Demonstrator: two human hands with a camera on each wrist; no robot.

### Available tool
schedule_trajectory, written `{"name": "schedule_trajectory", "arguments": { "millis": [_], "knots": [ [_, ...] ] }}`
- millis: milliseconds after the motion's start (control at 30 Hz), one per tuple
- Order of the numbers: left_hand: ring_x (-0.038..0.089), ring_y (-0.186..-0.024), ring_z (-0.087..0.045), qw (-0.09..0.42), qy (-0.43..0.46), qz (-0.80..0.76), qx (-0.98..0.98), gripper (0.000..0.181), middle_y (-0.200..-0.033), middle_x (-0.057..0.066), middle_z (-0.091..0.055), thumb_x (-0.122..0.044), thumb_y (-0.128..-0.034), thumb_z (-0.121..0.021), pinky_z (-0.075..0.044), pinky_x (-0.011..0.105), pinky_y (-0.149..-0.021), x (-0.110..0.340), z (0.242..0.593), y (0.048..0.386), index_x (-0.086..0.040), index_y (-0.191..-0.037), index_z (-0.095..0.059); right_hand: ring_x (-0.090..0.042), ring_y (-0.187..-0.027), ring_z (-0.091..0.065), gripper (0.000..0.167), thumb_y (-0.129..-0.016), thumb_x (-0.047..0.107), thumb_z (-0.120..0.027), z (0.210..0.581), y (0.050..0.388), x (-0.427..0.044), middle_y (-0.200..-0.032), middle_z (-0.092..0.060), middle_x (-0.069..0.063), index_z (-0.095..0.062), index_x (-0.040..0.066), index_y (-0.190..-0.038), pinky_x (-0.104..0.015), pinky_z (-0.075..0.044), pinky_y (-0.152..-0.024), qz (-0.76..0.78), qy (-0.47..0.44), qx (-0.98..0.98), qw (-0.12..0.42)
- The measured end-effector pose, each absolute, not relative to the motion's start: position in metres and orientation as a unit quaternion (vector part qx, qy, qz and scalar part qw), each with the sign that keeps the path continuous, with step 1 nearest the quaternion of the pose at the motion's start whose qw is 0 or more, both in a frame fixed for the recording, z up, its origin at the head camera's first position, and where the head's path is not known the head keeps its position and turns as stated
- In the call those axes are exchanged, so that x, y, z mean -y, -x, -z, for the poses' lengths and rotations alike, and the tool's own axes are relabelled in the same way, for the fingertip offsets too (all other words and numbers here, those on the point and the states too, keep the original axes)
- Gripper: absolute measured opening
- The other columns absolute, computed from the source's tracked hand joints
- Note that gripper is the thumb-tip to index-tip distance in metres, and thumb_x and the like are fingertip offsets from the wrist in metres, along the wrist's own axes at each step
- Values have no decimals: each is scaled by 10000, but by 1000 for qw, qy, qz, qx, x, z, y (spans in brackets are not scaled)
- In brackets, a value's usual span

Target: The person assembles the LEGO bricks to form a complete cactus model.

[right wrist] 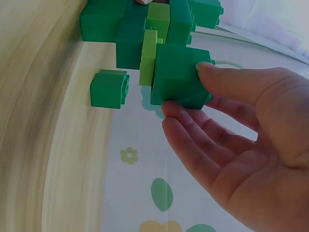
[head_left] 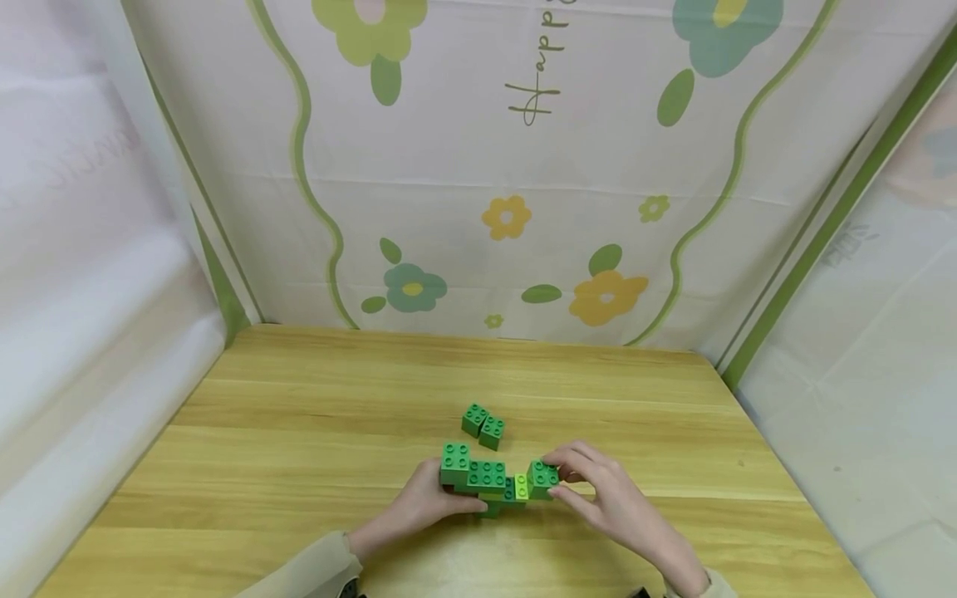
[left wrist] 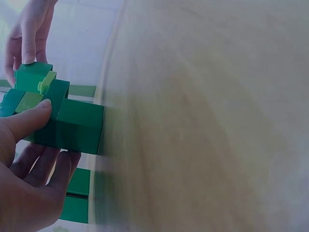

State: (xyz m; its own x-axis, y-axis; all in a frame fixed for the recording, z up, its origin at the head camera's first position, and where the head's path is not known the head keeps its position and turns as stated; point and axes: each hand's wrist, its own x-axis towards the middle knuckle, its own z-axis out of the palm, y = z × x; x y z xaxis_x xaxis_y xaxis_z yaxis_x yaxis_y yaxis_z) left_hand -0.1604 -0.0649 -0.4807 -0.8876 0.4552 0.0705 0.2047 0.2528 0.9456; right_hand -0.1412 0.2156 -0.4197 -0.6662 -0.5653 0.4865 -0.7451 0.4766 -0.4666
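2 loose green toy bricks (head_left: 491, 433) lie on the wooden tabletop (head_left: 635, 407); nearer, I see the left hand (head_left: 423, 496) curled round a green brick assembly (head_left: 488, 475), the right hand (head_left: 601, 492) pinching a 4-stud green brick (head_left: 540, 480) beside its lime-green brick (head_left: 522, 487).

It's softly, evenly lit in here, the left cloth (head_left: 97, 291) glowing pale; both wrist views look dimmer, the tabletop (left wrist: 207, 116) hazy
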Motion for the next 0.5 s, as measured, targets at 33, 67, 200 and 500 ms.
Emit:
{"name": "schedule_trajectory", "arguments": {
  "millis": [33,67,200,500],
  "knots": [
    [76,-1024,-687,109,-211,-574,-784,434,-1135,35,-749,-181,-762,-852,-523,180,-927,65,481,160,-144,-1163,-689,-75,-874,-672,339,-834,21,-756,420,142,-215,-1076,-676,-2,-657,83,-1152,-199,-605,-725,-333,-387,849,135],
    [76,-1025,-687,109,-211,-575,-783,435,-1136,37,-749,-180,-762,-852,-524,180,-927,65,481,160,-144,-1164,-689,-72,-871,-671,338,-833,24,-758,420,142,-215,-1072,-677,1,-658,83,-1151,-194,-602,-725,-331,-388,849,137],
    [73,-1021,-689,109,-213,-578,-780,432,-1136,43,-749,-176,-764,-851,-527,180,-923,65,481,161,-139,-1163,-690,-67,-865,-666,338,-828,23,-762,420,143,-215,-1065,-675,4,-661,79,-1145,-186,-597,-729,-324,-396,847,144],
    [77,-1021,-691,104,-217,-579,-779,431,-1132,44,-751,-174,-761,-853,-528,184,-927,65,482,161,-139,-1159,-690,-80,-864,-665,342,-829,12,-757,419,145,-215,-1062,-674,-5,-666,72,-1153,-234,-609,-714,-321,-417,837,148]
  ]
}}
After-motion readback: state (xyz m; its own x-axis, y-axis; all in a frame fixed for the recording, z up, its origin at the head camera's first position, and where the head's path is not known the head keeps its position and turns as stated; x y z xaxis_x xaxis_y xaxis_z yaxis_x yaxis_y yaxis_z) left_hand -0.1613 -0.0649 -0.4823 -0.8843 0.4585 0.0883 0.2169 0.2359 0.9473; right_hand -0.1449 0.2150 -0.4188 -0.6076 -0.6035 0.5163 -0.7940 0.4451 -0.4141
